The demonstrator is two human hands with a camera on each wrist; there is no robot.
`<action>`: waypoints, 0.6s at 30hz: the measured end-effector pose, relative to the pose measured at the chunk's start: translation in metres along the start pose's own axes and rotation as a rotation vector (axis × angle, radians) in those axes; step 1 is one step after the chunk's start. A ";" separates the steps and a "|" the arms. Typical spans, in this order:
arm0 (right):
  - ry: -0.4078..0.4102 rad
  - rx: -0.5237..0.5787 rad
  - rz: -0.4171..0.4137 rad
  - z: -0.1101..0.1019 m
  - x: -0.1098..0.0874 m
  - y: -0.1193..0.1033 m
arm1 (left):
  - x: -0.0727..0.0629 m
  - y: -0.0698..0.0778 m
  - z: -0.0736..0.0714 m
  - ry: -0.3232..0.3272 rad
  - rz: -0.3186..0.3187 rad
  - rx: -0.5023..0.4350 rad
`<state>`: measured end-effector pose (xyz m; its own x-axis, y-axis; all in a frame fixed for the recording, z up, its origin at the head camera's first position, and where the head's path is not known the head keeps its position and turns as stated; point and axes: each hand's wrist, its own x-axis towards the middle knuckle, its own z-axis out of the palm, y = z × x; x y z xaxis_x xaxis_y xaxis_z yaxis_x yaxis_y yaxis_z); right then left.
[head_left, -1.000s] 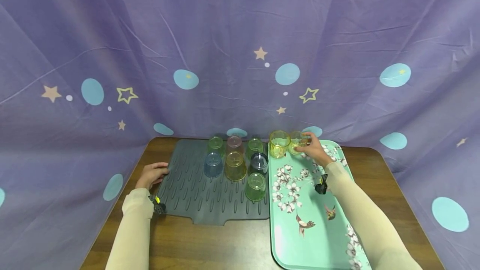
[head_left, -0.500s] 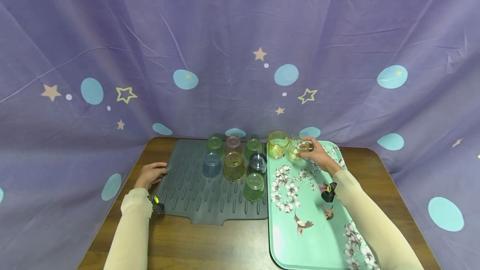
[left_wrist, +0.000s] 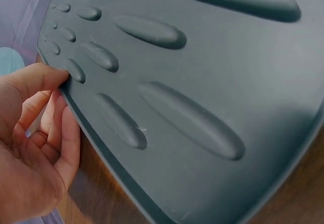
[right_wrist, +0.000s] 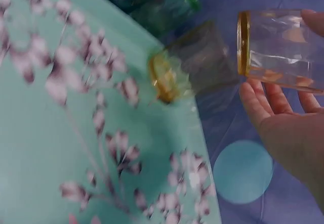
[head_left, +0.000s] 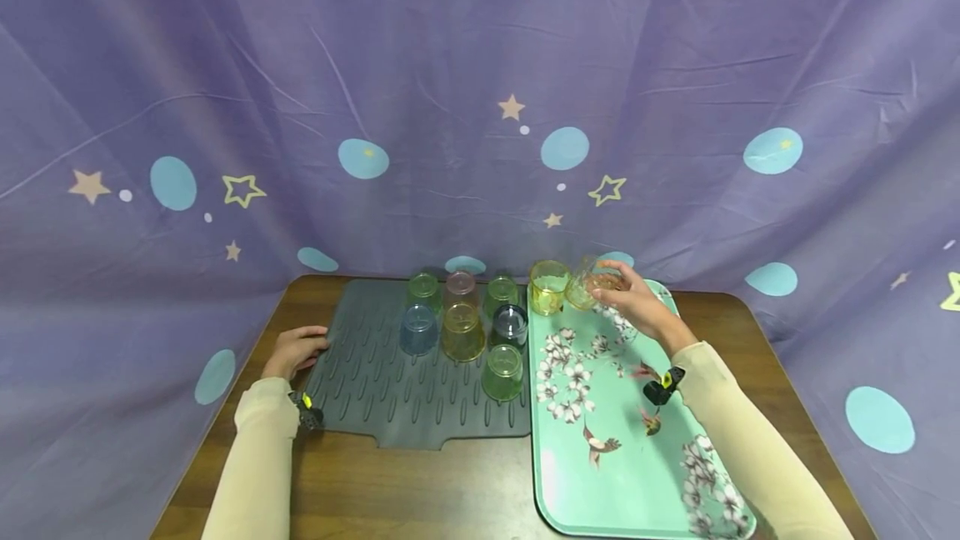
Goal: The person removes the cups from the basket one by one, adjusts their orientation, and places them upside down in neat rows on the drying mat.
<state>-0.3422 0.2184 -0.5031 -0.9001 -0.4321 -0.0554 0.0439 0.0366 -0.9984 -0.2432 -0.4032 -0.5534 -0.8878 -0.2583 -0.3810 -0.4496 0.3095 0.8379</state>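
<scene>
My right hand grips a pale yellow glass at the back of the mint-green tray. In the right wrist view this glass is off the tray and tilted, with fingers under it and the thumb on the other side. A yellow glass stands close to its left on the tray. At the left edge of the dark grey drying mat, my left hand pinches the rim. The left wrist view shows one fingertip on the mat's edge and the other fingers curled below.
Several upside-down glasses are grouped on the mat's right half: green, amber, blue, dark and pink among them. The mat's right side adjoins the tray. A purple curtain hangs behind the wooden table.
My right hand has lifted the pale yellow glass off the tray and tilted it. The left hand stays at the mat's edge. The head view has shifted slightly.
</scene>
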 end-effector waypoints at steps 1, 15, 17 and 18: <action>-0.017 0.032 -0.014 0.002 0.000 -0.003 | 0.000 0.000 0.000 0.008 -0.006 0.003; -0.304 0.346 -0.109 0.038 0.004 -0.030 | 0.000 -0.003 0.002 0.030 -0.034 0.025; -0.336 0.360 -0.117 0.042 0.005 -0.031 | 0.002 -0.003 0.002 0.028 -0.038 0.024; -0.352 0.361 -0.122 0.044 0.005 -0.031 | 0.004 -0.003 0.001 0.024 -0.039 0.023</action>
<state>-0.3293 0.1759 -0.4727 -0.7107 -0.6928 0.1222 0.1502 -0.3191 -0.9357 -0.2450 -0.4041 -0.5579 -0.8671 -0.2923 -0.4035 -0.4862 0.3193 0.8134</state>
